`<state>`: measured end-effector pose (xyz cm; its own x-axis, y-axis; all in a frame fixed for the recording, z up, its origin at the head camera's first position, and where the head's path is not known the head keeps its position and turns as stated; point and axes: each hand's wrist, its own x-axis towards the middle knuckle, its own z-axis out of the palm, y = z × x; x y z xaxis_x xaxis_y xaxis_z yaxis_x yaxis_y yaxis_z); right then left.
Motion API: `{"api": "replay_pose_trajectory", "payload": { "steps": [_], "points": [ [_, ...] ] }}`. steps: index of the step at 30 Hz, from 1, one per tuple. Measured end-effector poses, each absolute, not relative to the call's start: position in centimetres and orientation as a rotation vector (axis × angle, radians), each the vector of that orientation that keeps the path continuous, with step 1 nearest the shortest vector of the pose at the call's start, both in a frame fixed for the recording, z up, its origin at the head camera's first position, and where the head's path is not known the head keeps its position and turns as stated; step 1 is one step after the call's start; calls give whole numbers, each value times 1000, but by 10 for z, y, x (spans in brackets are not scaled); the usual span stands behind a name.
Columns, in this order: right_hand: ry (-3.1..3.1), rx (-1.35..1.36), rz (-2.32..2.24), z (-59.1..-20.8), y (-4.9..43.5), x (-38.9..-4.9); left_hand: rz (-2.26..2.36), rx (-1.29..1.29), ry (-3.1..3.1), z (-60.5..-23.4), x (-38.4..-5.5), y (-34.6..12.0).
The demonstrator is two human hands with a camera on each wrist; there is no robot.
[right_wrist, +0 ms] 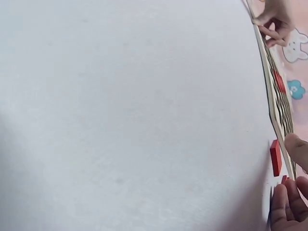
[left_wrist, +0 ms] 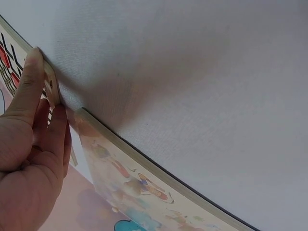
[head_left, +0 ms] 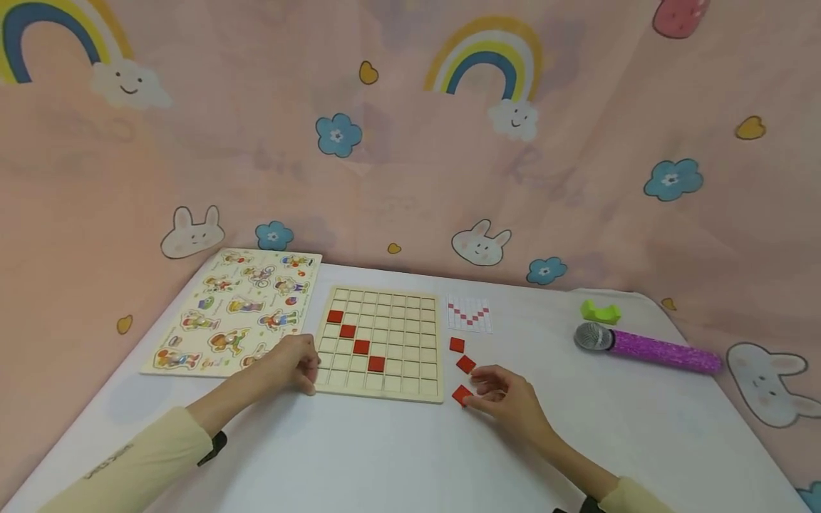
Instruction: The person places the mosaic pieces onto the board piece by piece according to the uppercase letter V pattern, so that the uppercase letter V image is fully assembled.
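Just left of our right grip [head_left: 511,401], which is curving loosely without clasping anything, the nearest red tile [head_left: 461,395] is lying cornerwise, perhaps touching; farther left, our left grip [head_left: 294,362] is pinching the grid board [head_left: 408,353] at a corner.

The head camera, farthest off, looks forward and down over the left fingers [head_left: 306,381] and right fingers [head_left: 490,372]. Both wrist cameras sit close, facing obliquely across the table [head_left: 385,456], fingers at the left one's left edge and the right one's lower right. All three share the grid board [head_left: 410,349]; head and right wrist share both hands' fingers.
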<state>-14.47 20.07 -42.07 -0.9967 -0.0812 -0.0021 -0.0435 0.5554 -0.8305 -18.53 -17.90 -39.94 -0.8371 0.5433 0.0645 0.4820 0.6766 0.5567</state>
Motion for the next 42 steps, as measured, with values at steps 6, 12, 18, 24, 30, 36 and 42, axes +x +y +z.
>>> {"api": "replay_pose_trajectory", "payload": {
  "steps": [6,12,18,24,30,36,42],
  "points": [
    [2806,-65,-1396,-424,195,-136,921,919,2766,-401,-187,-180],
    [2842,-76,-1322,-423,195,-136,918,928,2773,-402,-187,-179],
    [2770,-113,-1395,-418,202,-141,942,895,2763,-399,-185,-178],
    [2658,-93,-1503,-411,204,-145,947,885,2767,-397,-185,-179],
    [2629,-57,-1567,-406,201,-149,924,888,2777,-397,-186,-180],
    [2592,1,-1609,-406,193,-155,941,853,2770,-392,-183,-179],
    [2563,-4,-1672,-409,185,-159,933,840,2764,-394,-181,-180]
  ]
}}
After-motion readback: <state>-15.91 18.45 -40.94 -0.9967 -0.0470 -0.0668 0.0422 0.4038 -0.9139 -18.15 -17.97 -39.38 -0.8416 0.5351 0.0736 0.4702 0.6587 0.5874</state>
